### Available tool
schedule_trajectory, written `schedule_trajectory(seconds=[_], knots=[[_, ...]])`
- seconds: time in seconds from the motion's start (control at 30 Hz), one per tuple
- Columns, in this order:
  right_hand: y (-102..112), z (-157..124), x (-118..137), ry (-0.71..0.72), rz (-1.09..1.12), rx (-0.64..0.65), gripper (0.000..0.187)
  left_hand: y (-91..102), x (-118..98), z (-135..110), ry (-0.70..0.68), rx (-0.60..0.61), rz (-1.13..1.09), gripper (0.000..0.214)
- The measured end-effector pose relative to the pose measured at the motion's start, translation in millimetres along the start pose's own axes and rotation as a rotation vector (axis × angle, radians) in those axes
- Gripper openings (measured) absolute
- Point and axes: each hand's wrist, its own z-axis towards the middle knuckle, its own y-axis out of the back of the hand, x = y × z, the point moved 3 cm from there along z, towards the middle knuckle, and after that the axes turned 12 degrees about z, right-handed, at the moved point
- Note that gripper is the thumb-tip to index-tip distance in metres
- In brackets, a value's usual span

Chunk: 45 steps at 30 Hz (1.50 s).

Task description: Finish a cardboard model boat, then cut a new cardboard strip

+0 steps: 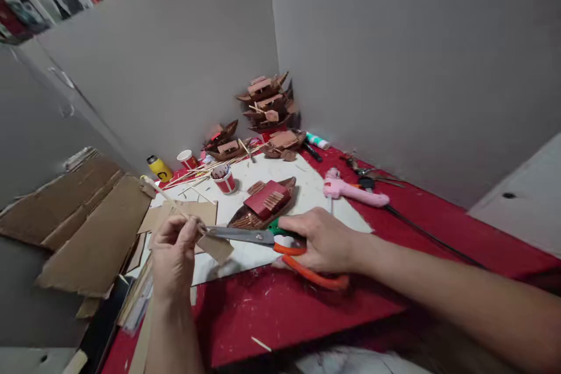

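Just left of the frame's centre, the left hand (173,251) pinches a scrap of cardboard (217,247), probably light, thin and easily bent, so best held near the cut, while the right hand (322,241) grips the scissors (263,238) by their handles.

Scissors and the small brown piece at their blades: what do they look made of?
Scissors: dull grey blades, apparently metal; glossy orange and green handles, likely plastic. Brown piece, pinched by the left hand: flat, matte, tan, probably cardboard like the sheets beside it.
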Motion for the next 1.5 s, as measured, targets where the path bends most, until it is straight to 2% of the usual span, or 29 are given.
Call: schedule_trajectory(seconds=[0.6,0.7,0.93,1.23,1.4,1.5], knots=[[0.0,-4.7,7.2,0.022,-0.060,-0.071,0.039,-2.1,3.3,-0.7,-0.039,0.018,-0.039,0.014],[-0.9,-5.3,6.5,0.027,-0.067,-0.086,0.036,-0.8,3.0,-1.8,-0.042,0.054,-0.048,0.013],[2.7,-4.1,4.7,0.009,-0.073,-0.156,0.040,-2.3,7.4,-5.3,0.056,0.170,0.010,0.032],[1.2,-6.1,3.1,0.047,0.007,-0.173,0.042,-3.4,8.9,-6.3,0.066,0.116,0.011,0.031],[5.2,-4.9,-5.0,-0.057,0.189,-0.228,0.042,-3.8,5.9,-6.2,0.045,0.036,-0.026,0.028],[6.4,-5.4,-8.7,-0.096,0.216,-0.227,0.039,-4.3,6.5,-6.6,0.080,0.038,-0.021,0.027]])
